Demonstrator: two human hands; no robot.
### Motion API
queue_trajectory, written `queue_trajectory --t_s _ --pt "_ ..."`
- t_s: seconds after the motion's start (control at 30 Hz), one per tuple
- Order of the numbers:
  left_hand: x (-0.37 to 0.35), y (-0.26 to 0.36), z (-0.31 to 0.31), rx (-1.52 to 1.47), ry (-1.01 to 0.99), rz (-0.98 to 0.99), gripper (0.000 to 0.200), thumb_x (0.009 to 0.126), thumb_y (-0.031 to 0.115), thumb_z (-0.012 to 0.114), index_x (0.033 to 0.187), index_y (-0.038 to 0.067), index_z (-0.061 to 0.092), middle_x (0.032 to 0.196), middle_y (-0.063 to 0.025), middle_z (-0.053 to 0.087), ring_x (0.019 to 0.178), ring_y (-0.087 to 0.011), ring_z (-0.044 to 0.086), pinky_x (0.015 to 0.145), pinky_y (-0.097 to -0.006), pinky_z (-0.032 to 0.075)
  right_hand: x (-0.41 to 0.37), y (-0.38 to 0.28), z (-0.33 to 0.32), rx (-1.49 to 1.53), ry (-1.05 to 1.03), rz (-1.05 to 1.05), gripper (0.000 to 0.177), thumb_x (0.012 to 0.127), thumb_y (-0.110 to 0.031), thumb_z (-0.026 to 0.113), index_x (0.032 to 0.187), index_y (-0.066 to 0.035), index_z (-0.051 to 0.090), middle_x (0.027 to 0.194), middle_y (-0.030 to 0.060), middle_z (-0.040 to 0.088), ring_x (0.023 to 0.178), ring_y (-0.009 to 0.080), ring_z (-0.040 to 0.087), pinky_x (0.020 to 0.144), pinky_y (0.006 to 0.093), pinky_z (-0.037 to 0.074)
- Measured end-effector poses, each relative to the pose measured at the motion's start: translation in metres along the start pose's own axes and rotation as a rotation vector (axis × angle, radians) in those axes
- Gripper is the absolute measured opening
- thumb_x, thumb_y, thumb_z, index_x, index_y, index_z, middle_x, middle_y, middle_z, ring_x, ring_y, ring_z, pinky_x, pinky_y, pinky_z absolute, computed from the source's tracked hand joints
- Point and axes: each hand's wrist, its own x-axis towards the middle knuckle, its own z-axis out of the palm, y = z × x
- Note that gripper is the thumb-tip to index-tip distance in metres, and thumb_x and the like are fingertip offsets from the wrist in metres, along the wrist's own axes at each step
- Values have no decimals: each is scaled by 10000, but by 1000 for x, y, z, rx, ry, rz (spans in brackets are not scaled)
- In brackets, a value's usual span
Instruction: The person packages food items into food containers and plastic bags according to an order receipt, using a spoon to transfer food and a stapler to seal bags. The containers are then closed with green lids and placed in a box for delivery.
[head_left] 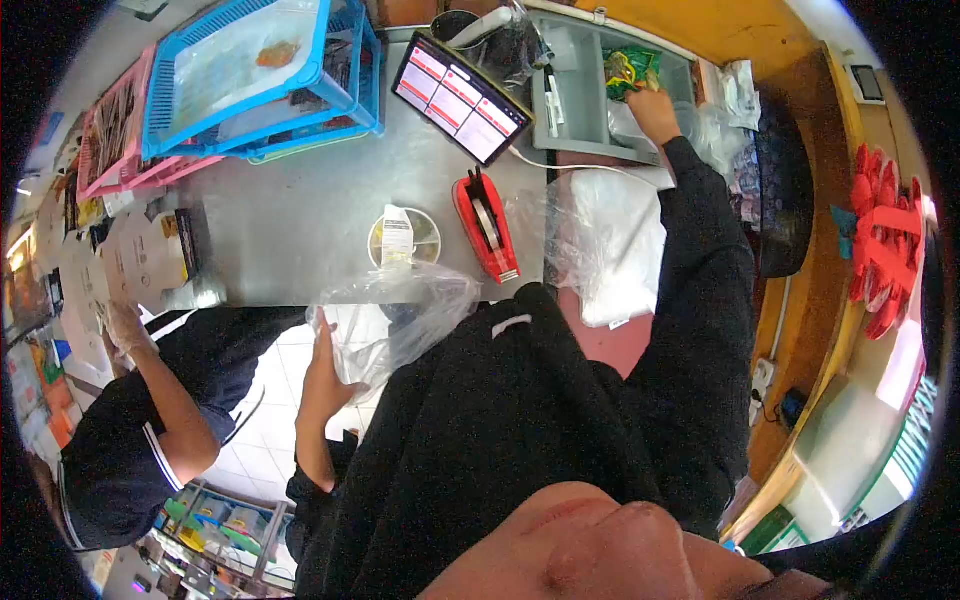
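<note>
A clear plastic bag (405, 315) hangs over the front edge of the metal table, and my left hand (325, 375) holds its left side. Behind the bag stands a round container (428, 240) with a divided inside and a white printed label (397, 237). My right hand (655, 113) reaches into a grey divided tray (575, 105). Its fingers are bent down at a green and yellow packet (628, 72); what lies between the fingertips is hidden. A red tape dispenser (484, 225) sits to the right of the container.
A tablet (463, 97) stands at the back near the tray. White plastic bags (615, 240) lie below my right arm. Blue baskets (250, 75) and a pink basket (115, 130) occupy the left. A co-worker's gloved hand (125, 328) is near cardboard boxes (140, 260).
</note>
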Motion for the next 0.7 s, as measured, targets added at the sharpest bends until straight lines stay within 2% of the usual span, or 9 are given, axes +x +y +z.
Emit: queue_trajectory --t_s 0.1,0.17,0.2,0.37,0.43,0.5,0.57,0.63,0.7 --pt "1 12 -8 -11 29 -37 1159 505 -89 737 1433 44 56 1484 -182 156 1291 -333 345 1008 -340 375 -5 20 13 -14 200 -130 126 765 -105 550 790 -69 669 760 127 653 686 303 656 574 412 532" --pt "2 8 -8 6 51 -13 1152 513 -87 735 1433 44 56 1481 -186 162 1296 -338 336 1013 -343 369 -1 26 20 -37 -38 -75 136 774 -100 541 829 -63 660 794 125 654 703 295 658 578 409 536" --pt "2 5 -9 27 71 7 1144 521 -86 733 1434 44 55 1478 -190 168 1301 -343 326 1017 -346 363 -1 30 22 -38 -32 -77 136 774 -100 541 829 -63 660 794 125 654 703 295 658 578 409 536" --pt "3 -7 -18 67 90 25 1122 541 -59 740 1434 44 68 1475 -191 179 1308 -352 312 1044 -356 325 -11 39 11 185 46 150 136 792 -104 532 886 -80 628 818 138 650 714 336 649 569 430 533" --pt "3 -11 -23 109 114 52 1121 544 -47 747 1433 44 71 1472 -198 183 1308 -359 308 1046 -360 322 -12 45 -17 262 50 249 143 832 -130 514 933 -83 603 865 155 641 790 350 633 646 430 522" --pt "2 -20 -27 106 116 74 1118 547 -38 755 1432 43 76 1471 -199 181 1301 -364 315 1039 -364 331 -16 43 -42 574 389 367 157 854 -161 514 963 -79 591 945 166 627 886 347 607 742 425 489" --pt "-1 -30 -30 99 117 97 1116 551 -29 762 1431 43 80 1471 -201 179 1295 -369 323 1031 -367 340 -15 39 -54 711 349 380 161 838 -168 532 953 -78 600 1006 170 610 947 347 578 802 415 455" --pt "-3 -38 -33 125 83 39 1116 556 -13 776 1431 44 85 1446 -214 236 1267 -384 356 1005 -376 366 -15 26 -68 502 1 255 182 851 -123 499 982 -88 620 983 168 628 942 309 602 762 408 473" --pt "-3 -51 -30 107 102 44 1078 593 22 775 1429 43 96 1399 -232 316 1241 -396 383 986 -383 380 -16 3 -52 305 -13 135 168 844 -143 512 952 -100 633 944 158 640 897 309 617 745 414 483"
